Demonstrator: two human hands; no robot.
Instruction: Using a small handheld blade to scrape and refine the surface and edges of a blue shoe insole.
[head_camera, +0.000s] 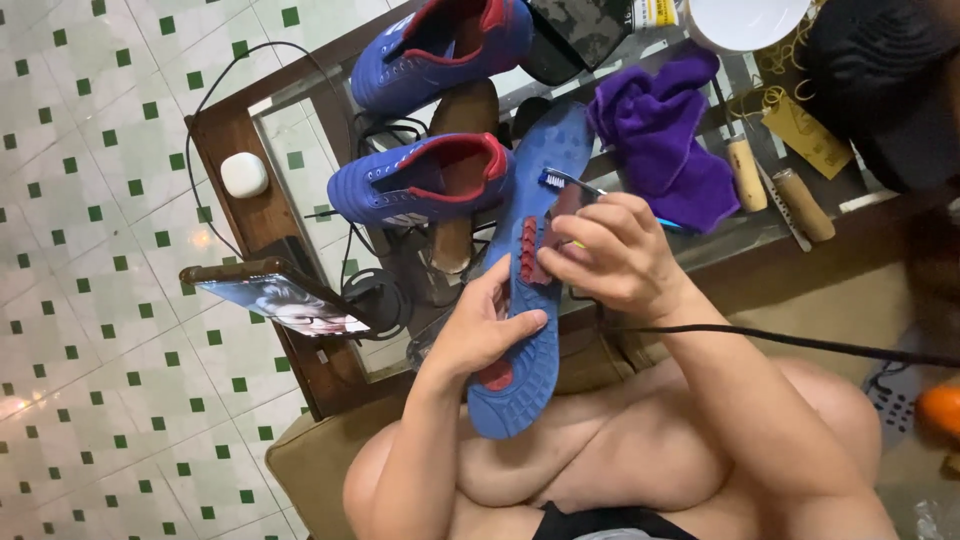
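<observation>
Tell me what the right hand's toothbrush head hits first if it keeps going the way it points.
Likely the blue insole: the right hand aims the toothbrush up-left, its bristles already at the insole's upper part. Depth unclear; beyond lies the nearer blue shoe.

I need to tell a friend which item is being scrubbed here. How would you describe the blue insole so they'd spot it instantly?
Start at the glass-topped table with two blue shoes. Just in front, the left hand grips the insole, with the right hand holding a toothbrush over it. Unlike the shoes, it is flat, with red patches.
</observation>
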